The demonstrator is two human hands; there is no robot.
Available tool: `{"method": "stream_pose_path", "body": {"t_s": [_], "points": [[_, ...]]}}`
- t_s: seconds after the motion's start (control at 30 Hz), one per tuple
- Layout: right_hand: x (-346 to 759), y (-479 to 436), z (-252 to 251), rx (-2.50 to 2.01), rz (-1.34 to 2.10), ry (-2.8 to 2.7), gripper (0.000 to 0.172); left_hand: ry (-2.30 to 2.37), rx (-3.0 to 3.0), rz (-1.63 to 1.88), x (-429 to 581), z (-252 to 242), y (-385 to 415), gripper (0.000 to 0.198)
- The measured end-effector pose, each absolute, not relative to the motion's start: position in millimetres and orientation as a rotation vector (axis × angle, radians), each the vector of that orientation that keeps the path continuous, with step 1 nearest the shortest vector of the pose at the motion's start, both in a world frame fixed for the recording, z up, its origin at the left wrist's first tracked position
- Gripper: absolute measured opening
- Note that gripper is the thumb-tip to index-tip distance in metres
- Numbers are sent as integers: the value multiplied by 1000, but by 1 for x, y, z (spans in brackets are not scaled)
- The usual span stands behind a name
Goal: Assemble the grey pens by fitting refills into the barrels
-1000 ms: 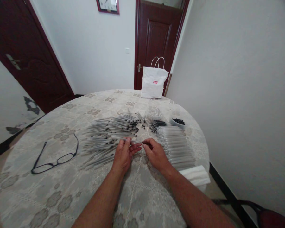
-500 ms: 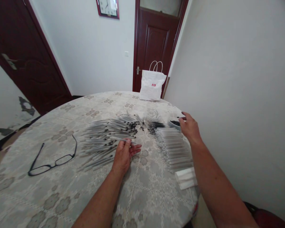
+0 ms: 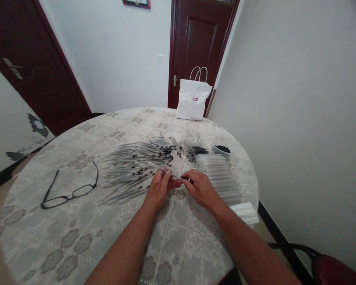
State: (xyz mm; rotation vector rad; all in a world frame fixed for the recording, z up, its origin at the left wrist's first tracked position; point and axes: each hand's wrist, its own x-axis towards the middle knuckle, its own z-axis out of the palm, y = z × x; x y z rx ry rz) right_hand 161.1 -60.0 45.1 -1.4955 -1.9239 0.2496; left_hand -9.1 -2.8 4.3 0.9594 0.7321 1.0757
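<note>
My left hand (image 3: 158, 189) is closed around a slim pale pen (image 3: 156, 166), which points up and to the left over the table. At the pen's lower right end, the thumb and forefinger of my right hand (image 3: 201, 189) are pinched together; what they hold is too small to make out. Left of my hands lies a loose pile of pale pens with black ends (image 3: 123, 172). Beyond my right hand are a row of clear whitish tubes (image 3: 218, 174), a cluster of black-tipped pieces (image 3: 197, 151) and a small bowl (image 3: 217, 150) of little black parts (image 3: 223, 149).
Black-framed glasses (image 3: 67, 198) lie unfolded at the left. A white paper bag (image 3: 194, 101) stands at the far edge of the round table (image 3: 106, 241). Crumpled clear plastic (image 3: 192, 137) lies behind the pens, and a folded white tissue (image 3: 245, 213) near the right edge.
My right hand has come from the bowl of black parts back to the left and now meets the end of the pen in my left hand. The view has tipped slightly downward.
</note>
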Motion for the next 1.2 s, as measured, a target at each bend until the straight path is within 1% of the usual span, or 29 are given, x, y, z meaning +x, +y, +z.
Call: {"method": "stream_pose_path", "body": {"t_s": [0.17,0.33,0.47,0.6,0.7,0.87,1.03,1.2], "points": [[168,-69,53,-1618,237,-2116,15,745,1000,1037,-11,6,-2,36],[187,-84,74,-1926,179,-2283,17,846,932,1185,-13,11,1,34],[217,-79,98,-2160,-2,-2269,22,876,865,1258,-13,12,4,36],[248,-46,113,-2343,-260,-2123,28,863,897,1214,-13,12,3,36],[262,-14,115,-2448,-370,-2056,32,853,954,1130,-13,12,1,38],[267,23,109,-2549,-389,-2070,34,824,1021,1005,-14,11,-2,41],[267,33,101,-2549,-388,-2073,32,797,1071,936,-15,10,-4,40],[262,27,103,-2540,-422,-2020,33,778,1151,964,-16,10,-4,34]]}}
